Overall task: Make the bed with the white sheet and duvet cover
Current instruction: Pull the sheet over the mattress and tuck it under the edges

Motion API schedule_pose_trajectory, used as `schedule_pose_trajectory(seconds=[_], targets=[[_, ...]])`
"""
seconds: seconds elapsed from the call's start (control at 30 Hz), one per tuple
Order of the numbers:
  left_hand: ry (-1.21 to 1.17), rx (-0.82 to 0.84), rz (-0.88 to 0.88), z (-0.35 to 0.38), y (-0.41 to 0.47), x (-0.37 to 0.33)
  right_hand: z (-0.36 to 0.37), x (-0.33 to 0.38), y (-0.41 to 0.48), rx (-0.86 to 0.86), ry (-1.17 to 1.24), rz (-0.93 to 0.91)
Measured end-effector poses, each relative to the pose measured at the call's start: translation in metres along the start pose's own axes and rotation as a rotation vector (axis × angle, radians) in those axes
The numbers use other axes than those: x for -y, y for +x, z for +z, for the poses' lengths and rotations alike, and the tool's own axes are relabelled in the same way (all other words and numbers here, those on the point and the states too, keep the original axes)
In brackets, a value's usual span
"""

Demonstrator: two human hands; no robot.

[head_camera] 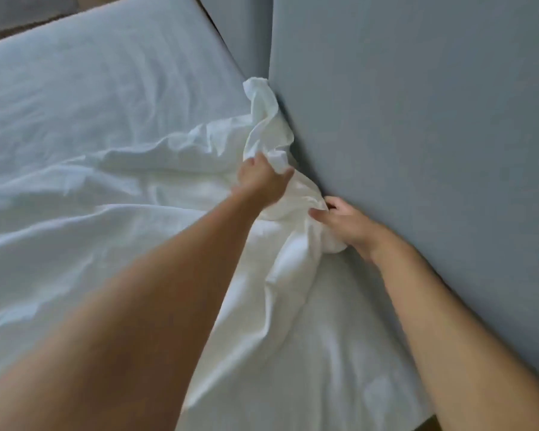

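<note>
left hand (262, 178) n right hand (344, 220) both clenched on bunched white sheet (269, 129) (prob, it's blurry) by the headboard (417, 119), mid-tuck imo, next needs pulling it taut.

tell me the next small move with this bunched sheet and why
Probably tuck the bunch down along the grey panel, starting by the right hand. Both hands grip the white sheet, the left hand further up, and it lies heaped against the panel, not flat.

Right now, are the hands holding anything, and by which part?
Yes: left hand and right hand both grip the white bedding by its bunched edge along the grey panel.
</note>
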State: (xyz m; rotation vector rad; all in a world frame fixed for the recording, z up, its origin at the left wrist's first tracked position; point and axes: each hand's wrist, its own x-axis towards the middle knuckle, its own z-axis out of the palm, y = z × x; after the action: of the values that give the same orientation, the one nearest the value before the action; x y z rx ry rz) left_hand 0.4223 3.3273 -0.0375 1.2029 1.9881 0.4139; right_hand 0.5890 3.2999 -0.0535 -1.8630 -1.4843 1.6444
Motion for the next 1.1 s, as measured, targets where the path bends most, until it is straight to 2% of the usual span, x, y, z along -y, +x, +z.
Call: schedule_pose_trajectory(seconds=[0.07, 0.13, 0.27, 0.37, 0.47, 0.53, 0.63, 0.67, 0.7, 0.73, 0.8, 0.83, 0.87, 0.93, 0.97, 1.0, 1.07, 1.1], targets=[[0.091, 0.015, -0.066, 0.032, -0.039, 0.053, -0.003, -0.015, 0.004, 0.143, -0.025, 0.006], [0.243, 0.094, -0.046, 0.059, -0.085, 0.105, -0.002, -0.024, 0.012, 0.139, -0.07, -0.045], [0.696, 0.384, 0.077, 0.101, -0.156, 0.175, 0.008, -0.047, 0.02, 0.119, -0.216, -0.088], [0.828, 0.331, 0.128, 0.113, -0.162, 0.191, 0.023, -0.087, 0.006, 0.103, -0.195, -0.089], [0.677, 0.184, 0.142, 0.094, -0.14, 0.181, 0.045, -0.111, -0.008, -0.063, -0.153, -0.096], [0.498, 0.144, 0.096, 0.072, -0.127, 0.167, 0.053, -0.098, -0.017, -0.182, -0.096, -0.128], [-0.038, 0.27, -0.093, 0.029, -0.127, 0.148, 0.05, -0.059, -0.037, -0.232, 0.215, -0.168], [-0.201, 0.347, -0.159, 0.015, -0.132, 0.142, 0.044, -0.047, -0.044, -0.268, 0.248, -0.188], [-0.33, 0.438, -0.22, 0.005, -0.139, 0.137, 0.037, -0.038, -0.05, -0.298, 0.168, -0.196], [-0.452, 0.543, -0.282, -0.001, -0.147, 0.133, 0.028, -0.032, -0.054, -0.317, -0.03, -0.185], [-0.606, 0.74, -0.364, 0.008, -0.156, 0.13, 0.016, -0.033, -0.058, -0.261, -0.578, -0.066], [-0.542, 0.789, -0.346, 0.02, -0.161, 0.131, 0.015, -0.037, -0.06, -0.214, -0.775, 0.043], [-0.319, 0.763, -0.28, 0.036, -0.164, 0.135, 0.018, -0.043, -0.062, -0.176, -0.894, 0.149], [0.224, 0.498, -0.164, 0.07, -0.177, 0.144, 0.033, -0.059, -0.072, -0.153, -0.989, 0.232], [0.368, 0.37, -0.097, 0.082, -0.187, 0.146, 0.042, -0.066, -0.076, -0.186, -0.997, 0.151], [0.411, 0.319, -0.016, 0.094, -0.198, 0.15, 0.05, -0.076, -0.08, -0.231, -0.97, 0.014], [0.461, 0.357, 0.116, 0.113, -0.224, 0.162, 0.059, -0.1, -0.09, -0.301, -0.757, -0.246], [0.534, 0.39, 0.147, 0.119, -0.232, 0.168, 0.06, -0.112, -0.097, -0.323, -0.603, -0.28]])
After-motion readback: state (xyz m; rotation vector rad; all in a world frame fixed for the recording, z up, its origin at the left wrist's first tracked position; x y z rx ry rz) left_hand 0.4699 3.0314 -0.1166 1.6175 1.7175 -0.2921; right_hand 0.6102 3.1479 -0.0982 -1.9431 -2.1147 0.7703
